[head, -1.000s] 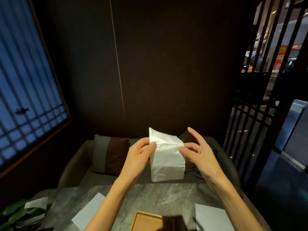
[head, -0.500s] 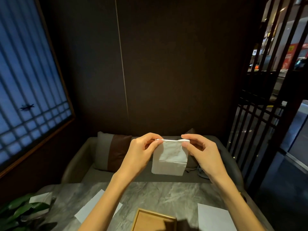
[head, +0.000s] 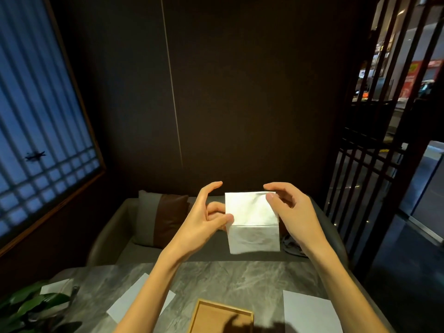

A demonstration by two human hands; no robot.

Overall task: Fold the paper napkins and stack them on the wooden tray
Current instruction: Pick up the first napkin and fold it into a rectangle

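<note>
Folded napkin (head: 252,222) pinched by left hand (head: 204,222) and right hand (head: 292,212), wooden tray (head: 204,316) bare

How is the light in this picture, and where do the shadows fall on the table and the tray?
Head view: the room is dim, while the napkin held up by the left hand and right hand looks brightest; a dark shadow crosses the wooden tray and the marble table near the bottom edge; the wide lens bends the window frame.
</note>
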